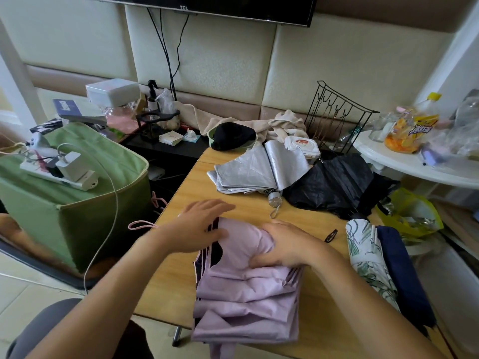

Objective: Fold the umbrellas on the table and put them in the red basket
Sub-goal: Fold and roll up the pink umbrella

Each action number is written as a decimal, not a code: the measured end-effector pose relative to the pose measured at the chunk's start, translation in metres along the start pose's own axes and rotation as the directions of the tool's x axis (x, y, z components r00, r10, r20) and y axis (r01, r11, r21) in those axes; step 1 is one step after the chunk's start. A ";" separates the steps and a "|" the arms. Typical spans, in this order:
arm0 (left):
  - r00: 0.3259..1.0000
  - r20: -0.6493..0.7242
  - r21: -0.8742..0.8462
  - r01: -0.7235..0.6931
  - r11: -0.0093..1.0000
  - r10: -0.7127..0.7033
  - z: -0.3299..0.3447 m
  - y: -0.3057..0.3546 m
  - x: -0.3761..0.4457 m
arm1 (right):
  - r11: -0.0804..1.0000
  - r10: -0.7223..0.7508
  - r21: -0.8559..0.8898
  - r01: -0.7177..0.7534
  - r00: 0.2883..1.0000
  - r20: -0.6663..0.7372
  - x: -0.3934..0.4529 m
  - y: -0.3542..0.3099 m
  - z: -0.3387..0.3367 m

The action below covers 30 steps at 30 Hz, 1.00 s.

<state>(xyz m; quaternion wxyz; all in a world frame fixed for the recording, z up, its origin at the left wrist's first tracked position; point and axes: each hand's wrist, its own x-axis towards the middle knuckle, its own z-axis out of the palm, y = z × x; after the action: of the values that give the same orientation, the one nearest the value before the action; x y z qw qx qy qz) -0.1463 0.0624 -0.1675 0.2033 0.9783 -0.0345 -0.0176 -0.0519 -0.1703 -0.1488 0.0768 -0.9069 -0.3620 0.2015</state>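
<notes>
Near the lower centre of the frame, a lilac umbrella (246, 294) is laid on the wooden table (181, 268), its canopy bunched in loose pleats, with dark ribs showing along its left edge. The right hand (282, 244) is pressed onto the upper part of the fabric, its fingers curled into the cloth and gripping a fold. The left hand (199, 226) is held at the umbrella's upper left corner, fingers spread and fairly straight, the thumb touching the fabric edge; nothing is clasped by it. A pink wrist loop (141, 225) is seen just left of the left wrist, past the table edge.

Toward the upper middle of the table, a silver umbrella (256, 169) is spread half collapsed, its round handle cap (274, 197) pointed toward the camera. Just to its right, a black umbrella (337, 185) is slumped in a crumpled heap, touching the silver one. At the right edge of the table, a floral-print umbrella (368, 260) and a navy umbrella (399, 268) are lying side by side, both rolled up. A small black clip (331, 236) is lying between the right hand and the floral one.

At the left of the frame, a green fabric box (85, 211) is standing with a power strip (57, 174) on top. No red basket can be made out.
</notes>
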 end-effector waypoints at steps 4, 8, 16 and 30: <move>0.965 0.245 -0.076 0.120 0.990 -0.098 -0.014 -0.029 -0.004 | 1.000 0.000 -0.030 0.001 0.999 0.043 0.003 -0.001 -0.004; 0.993 0.087 0.024 0.082 0.996 -0.083 -0.006 -0.024 0.008 | 0.999 0.003 -0.033 -0.002 1.000 0.025 0.005 -0.002 -0.007; 0.982 -0.172 0.024 0.083 0.996 -0.077 0.007 -0.013 0.030 | 0.999 -0.002 -0.042 -0.002 0.995 -0.095 0.021 0.016 -0.026; 0.814 -0.425 0.008 -0.435 0.901 0.397 0.001 0.044 0.027 | 0.997 -0.061 -0.055 0.049 0.964 -0.258 0.022 0.052 0.013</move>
<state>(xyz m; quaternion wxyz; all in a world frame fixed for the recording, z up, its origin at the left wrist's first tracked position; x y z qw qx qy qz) -0.1220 0.0194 -0.1518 0.2482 0.9178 -0.2025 0.2348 -0.0109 -0.1931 -0.1822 0.1073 -0.9167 -0.3786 0.0702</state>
